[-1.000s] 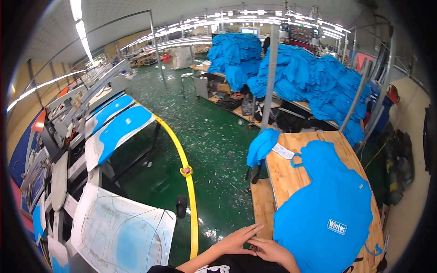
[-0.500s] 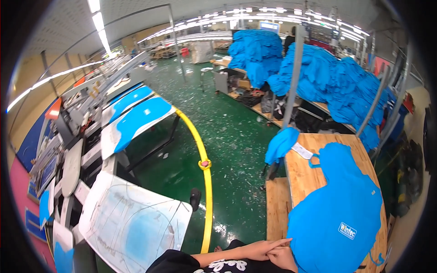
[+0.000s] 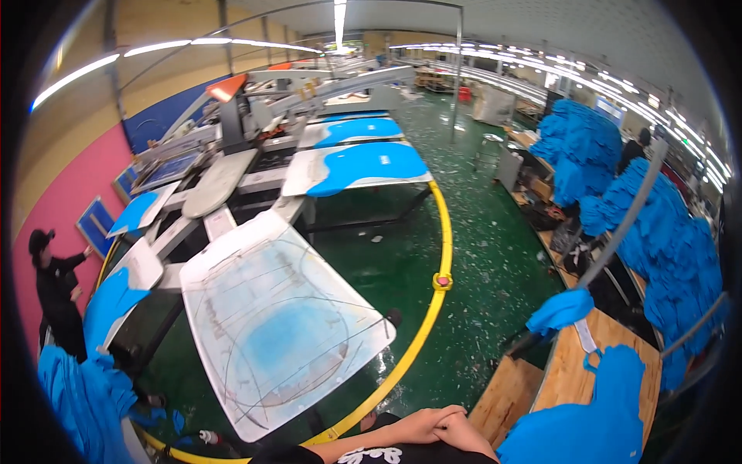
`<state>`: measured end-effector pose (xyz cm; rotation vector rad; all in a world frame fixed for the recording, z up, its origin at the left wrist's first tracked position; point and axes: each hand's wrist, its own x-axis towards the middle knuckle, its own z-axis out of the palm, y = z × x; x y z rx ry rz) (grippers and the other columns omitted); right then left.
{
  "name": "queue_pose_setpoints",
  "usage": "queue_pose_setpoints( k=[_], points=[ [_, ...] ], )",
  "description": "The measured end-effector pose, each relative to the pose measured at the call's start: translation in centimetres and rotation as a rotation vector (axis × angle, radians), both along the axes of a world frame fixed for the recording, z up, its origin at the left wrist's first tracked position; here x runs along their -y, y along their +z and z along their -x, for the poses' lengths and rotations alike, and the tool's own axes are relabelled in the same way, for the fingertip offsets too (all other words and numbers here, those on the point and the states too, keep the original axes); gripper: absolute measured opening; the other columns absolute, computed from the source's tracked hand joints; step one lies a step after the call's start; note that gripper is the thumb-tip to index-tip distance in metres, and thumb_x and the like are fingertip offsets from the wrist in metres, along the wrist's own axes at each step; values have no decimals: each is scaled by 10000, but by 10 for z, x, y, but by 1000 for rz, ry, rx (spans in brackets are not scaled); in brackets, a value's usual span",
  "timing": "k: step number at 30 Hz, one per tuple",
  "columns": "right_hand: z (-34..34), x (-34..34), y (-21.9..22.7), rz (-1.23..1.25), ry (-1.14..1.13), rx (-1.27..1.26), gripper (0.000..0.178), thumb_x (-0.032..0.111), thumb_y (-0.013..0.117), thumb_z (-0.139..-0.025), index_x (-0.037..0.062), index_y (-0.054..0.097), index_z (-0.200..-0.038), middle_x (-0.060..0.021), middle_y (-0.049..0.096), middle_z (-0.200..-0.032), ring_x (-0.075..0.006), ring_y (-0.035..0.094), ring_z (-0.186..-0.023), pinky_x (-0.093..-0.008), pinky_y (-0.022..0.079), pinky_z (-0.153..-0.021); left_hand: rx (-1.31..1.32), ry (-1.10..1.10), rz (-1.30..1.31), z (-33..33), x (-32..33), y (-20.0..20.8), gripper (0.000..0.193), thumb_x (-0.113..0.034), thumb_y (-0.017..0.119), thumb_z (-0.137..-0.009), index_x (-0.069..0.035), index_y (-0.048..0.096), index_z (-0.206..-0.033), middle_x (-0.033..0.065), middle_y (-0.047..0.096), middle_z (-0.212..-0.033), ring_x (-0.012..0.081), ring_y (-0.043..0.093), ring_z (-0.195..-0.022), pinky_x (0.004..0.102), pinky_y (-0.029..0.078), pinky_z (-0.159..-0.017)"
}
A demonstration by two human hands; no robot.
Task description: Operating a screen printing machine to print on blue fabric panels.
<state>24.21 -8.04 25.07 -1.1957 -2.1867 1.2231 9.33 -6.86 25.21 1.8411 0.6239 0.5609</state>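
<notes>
My left hand (image 3: 433,421) lies folded over my right hand (image 3: 465,433) at the lower edge, in front of my body. Their fingers are closed against each other, partly hidden, with nothing visible in them. To their right, a flat blue fabric piece (image 3: 576,429) lies over a wooden table (image 3: 568,379); neither hand touches it. Ahead and to the left is a bare white printing platen (image 3: 301,379) with dark lines and a blue stain. It belongs to a carousel printing machine (image 3: 236,124), whose farther platens carry blue fabric pieces (image 3: 379,160).
A yellow curved rail (image 3: 445,240) runs round the machine over the green floor (image 3: 487,255). Tall piles of blue fabric (image 3: 576,147) stand at the right. At the far left, a person in black (image 3: 58,286) stands near another blue fabric heap (image 3: 81,394).
My view has turned left, bringing the person and the left fabric heap into sight. My hands remain together; the finger stretched out earlier is now curled in.
</notes>
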Motion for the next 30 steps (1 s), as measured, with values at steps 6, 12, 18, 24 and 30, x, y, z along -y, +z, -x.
queue_pose_setpoints(
  k=[6, 12, 18, 24, 30],
  points=[
    [42, -17, 2, 114, 290, 30, 118, 51, 565, -679, -40, 603, -743, -161, 591, -699, -234, 579, -666, -306, 445, -631, -1, 371, 71, 31, 30, -15, 500, -74, 553, -699, -112, 386, -1168, 132, 569, -944, 287, 581, -840, 321, 452, -721],
    [65, -27, -4, 116, 484, 9, 125, 42, 565, -669, -54, 594, -743, -156, 591, -697, -234, 575, -688, -302, 442, -653, 66, 608, 48, 46, 47, -14, 464, -115, 578, -692, -119, 411, -1126, 164, 579, -920, 321, 574, -861, 335, 452, -707],
    [65, -28, -22, -12, 452, -63, 94, 31, 575, -654, -46, 586, -707, -154, 575, -681, -237, 562, -694, -310, 434, -658, -46, 635, 125, 46, 42, -19, 473, -118, 580, -675, -121, 410, -1116, 189, 585, -822, 349, 576, -810, 356, 459, -661],
    [38, -19, -20, 58, 208, -67, 26, 11, 580, -604, -10, 589, -617, -119, 565, -651, -218, 552, -695, -302, 443, -634, -24, 419, 123, 27, 23, -25, 477, -116, 581, -672, -116, 416, -1120, 198, 585, -795, 348, 582, -780, 354, 460, -638],
    [-1, -8, -20, -153, -60, -143, 70, 19, 563, -629, -18, 600, -675, -136, 561, -615, -207, 570, -615, -295, 445, -584, 38, 78, 67, -9, -10, -23, 460, -102, 579, -684, -100, 423, -1116, 178, 590, -831, 327, 590, -804, 337, 464, -655]
  ],
)
